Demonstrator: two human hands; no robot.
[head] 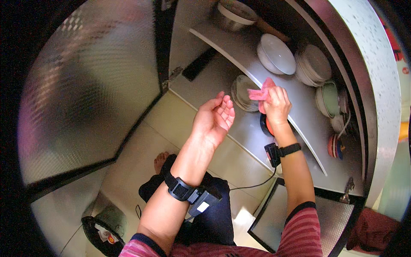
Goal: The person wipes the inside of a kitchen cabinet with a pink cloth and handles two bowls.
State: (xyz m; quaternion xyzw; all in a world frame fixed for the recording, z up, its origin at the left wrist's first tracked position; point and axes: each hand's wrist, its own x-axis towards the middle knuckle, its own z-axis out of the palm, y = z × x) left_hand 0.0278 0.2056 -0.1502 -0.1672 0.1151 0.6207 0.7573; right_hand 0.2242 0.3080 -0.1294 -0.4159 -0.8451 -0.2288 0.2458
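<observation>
My right hand [277, 104] is closed around a crumpled pink cloth [265, 93] at the front edge of the cabinet's upper shelf [239, 69]. Beside it, to the left, my left hand [215, 117] is raised with the palm up, fingers loosely curled and nothing in it. Stacked plates [244, 93] stand on the lower level, behind the cloth. An orange and black round object [267, 124] is partly hidden below my right hand. On the upper shelf a large white bowl [276, 55] leans beside another stack of plates [313, 66].
A metal bowl [237, 14], a green-lined bowl [328, 99] and a striped cup [335, 146] stand farther along the upper shelf. Open cabinet doors flank me, one at left [96, 96], one at lower right [327, 221]. A lined waste bin [88, 221] stands at lower left.
</observation>
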